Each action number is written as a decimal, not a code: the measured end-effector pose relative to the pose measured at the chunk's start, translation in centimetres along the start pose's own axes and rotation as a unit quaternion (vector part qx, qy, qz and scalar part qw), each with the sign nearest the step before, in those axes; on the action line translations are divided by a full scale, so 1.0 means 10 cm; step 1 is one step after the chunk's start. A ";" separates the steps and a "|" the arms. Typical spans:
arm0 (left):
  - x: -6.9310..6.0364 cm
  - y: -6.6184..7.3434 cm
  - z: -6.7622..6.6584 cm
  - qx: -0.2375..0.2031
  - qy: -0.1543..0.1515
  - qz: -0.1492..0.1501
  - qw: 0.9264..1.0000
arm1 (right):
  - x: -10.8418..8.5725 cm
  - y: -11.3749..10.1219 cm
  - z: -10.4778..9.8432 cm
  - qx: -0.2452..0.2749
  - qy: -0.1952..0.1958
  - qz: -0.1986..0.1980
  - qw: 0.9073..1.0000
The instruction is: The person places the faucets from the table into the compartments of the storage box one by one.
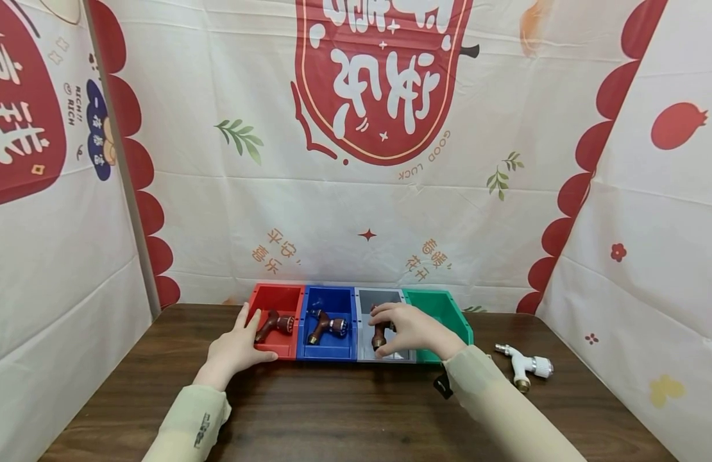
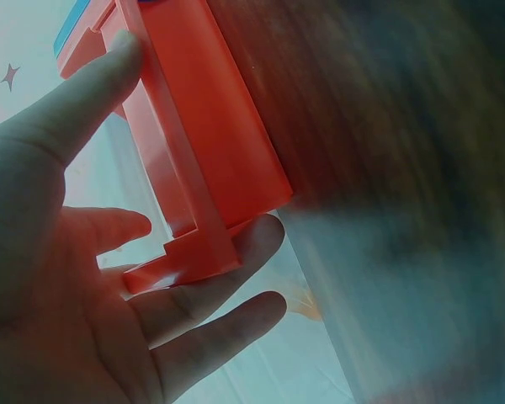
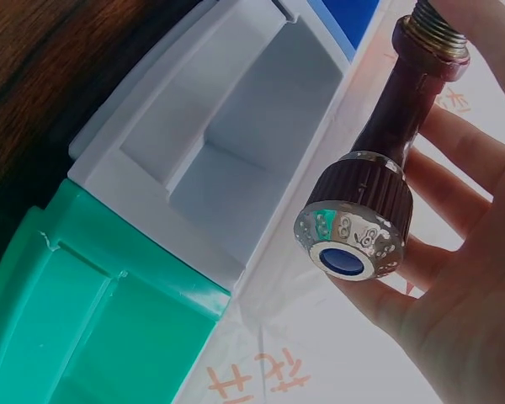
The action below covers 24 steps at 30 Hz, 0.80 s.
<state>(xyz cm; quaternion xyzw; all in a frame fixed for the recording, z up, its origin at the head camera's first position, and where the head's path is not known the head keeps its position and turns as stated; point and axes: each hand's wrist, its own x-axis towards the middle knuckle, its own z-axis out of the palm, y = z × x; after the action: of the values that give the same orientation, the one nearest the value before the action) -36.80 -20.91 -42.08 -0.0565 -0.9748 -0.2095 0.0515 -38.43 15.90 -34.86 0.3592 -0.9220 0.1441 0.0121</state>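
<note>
Tabletop (image 1: 333, 410) carried a four-bin row. Left hand (image 1: 235, 350) was at the red bin (image 1: 281, 296), fingers spread and mostly straight, thumb on its edge; light steadying pressure there seemed plenty. Right hand (image 1: 414, 327) gripped the held tap (image 3: 394, 122), thumb by the threaded end, over the grey bin (image 1: 381, 295). My read: good set-down needed it lowered well inside the walls, threads and knob clear of the rim, fingers released only once it lay stable. Dropping early risked a knock or roll.

Counts, big to small:
- tabletop: 1
- bins: 4 (red, grey, blue bin (image 1: 333, 297), green bin (image 1: 442, 308))
- hands: 2
- taps: 4 (held tap, red-bin tap (image 1: 281, 323), blue-bin tap (image 1: 335, 327), white tap (image 1: 523, 364) on the tabletop, right of the row)
</note>
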 end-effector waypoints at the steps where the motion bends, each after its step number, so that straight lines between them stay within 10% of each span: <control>1: 0.00 0.00 0.00 0.000 0.001 0.000 1.000 | 0.00 0.00 0.00 0.001 0.000 0.000 1.000; 24: 0.02 -0.02 0.02 -0.005 0.003 -0.006 1.000 | 0.04 0.08 0.05 0.011 0.000 0.016 1.000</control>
<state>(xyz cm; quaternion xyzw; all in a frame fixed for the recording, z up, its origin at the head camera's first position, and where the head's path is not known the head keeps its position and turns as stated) -37.02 -20.99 -42.31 -0.0499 -0.9739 -0.2149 0.0531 -39.20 16.03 -35.50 0.3441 -0.9262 0.1540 0.0057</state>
